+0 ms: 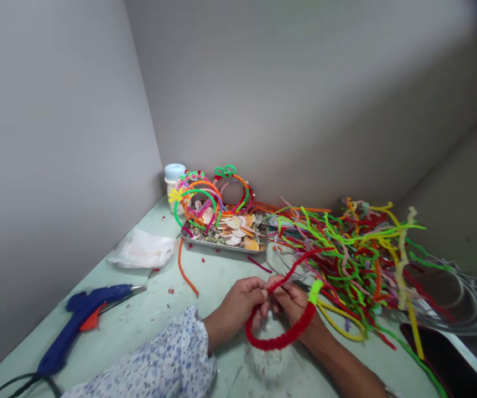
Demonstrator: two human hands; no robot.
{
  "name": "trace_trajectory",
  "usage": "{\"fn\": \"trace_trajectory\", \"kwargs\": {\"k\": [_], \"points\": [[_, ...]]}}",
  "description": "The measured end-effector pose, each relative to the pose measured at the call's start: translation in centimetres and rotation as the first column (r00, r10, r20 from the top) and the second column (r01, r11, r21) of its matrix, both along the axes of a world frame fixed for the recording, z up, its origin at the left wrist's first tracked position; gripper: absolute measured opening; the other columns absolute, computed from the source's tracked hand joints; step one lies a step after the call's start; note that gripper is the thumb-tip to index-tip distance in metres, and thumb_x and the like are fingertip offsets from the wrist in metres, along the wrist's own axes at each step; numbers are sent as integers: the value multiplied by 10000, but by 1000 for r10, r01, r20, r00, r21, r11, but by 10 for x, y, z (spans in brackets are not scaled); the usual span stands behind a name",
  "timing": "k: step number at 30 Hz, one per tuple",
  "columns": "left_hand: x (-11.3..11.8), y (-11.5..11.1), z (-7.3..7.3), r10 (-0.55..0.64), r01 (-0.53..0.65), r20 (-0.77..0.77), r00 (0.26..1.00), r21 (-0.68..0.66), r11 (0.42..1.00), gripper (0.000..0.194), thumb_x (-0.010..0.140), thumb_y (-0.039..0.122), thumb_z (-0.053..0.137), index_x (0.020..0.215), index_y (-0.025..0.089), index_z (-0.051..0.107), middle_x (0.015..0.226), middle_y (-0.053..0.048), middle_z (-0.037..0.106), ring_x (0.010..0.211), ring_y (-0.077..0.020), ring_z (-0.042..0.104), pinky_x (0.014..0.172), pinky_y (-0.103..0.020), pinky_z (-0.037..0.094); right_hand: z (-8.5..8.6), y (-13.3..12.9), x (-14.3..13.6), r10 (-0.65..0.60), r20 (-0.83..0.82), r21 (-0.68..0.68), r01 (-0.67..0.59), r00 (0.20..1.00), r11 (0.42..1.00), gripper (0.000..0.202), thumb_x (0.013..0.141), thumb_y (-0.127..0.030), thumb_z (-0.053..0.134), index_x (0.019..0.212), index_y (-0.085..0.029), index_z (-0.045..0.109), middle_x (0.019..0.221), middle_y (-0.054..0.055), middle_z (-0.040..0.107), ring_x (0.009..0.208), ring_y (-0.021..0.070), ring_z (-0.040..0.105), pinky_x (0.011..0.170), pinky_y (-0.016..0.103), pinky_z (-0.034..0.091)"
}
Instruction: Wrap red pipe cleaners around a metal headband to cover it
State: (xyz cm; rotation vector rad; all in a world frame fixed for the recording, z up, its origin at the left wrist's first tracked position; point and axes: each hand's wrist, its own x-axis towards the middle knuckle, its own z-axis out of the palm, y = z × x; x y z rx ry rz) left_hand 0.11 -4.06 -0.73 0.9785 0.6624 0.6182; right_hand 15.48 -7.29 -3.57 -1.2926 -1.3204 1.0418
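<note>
Both hands meet near the table's front middle, around a headband wrapped in red fuzzy pipe cleaner with a short lime green section at its right end. My left hand pinches the red pipe cleaner at the band's left end. Close against it, my right hand has its fingers closed on the same red strand, and the band curves below and over that wrist. A loose red length rises from the fingers up to the right. The exact fingertip contact is partly hidden.
A blue glue gun lies at left, near a white plastic packet. Behind stand a metal tray of shells with colourful headbands and a blue-lidded jar. Tangled pipe cleaners and a dark phone-like object are at right.
</note>
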Motion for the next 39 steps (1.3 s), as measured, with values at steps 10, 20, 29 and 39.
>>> {"fn": "trace_trajectory", "kwargs": {"k": [10,20,29,39], "points": [[-1,1,2,8,-8,-3,1000,-76,997,191,701,311,613,781,158,531,490,45,543,310,-52,397,346,-180,256,21,-2,-7,137,-190,-60,-151,972,987,225,848,-422,510,807,-201,515,557,-11,586,526,143,480,527,256,363],[-2,1,3,5,-4,13,1000,-74,997,199,701,311,622,774,154,523,489,51,521,315,-44,378,343,-174,255,21,-3,-6,103,-183,-91,-121,978,988,244,826,-447,523,829,-204,525,544,-25,542,520,144,466,525,258,350],[-3,3,5,-33,35,39,999,-44,998,284,715,385,651,801,143,529,526,50,512,341,-41,394,368,-179,278,1,4,-2,32,-183,-96,-51,983,994,332,793,-529,559,826,-199,568,517,-39,484,466,127,434,471,251,346],[-4,3,1,-30,30,41,999,5,1000,315,787,459,591,792,161,489,528,61,479,351,-43,386,379,-177,288,10,5,-5,-16,-216,-83,-2,976,997,298,742,-488,612,805,-197,602,459,-44,480,419,110,401,440,239,313]]}}
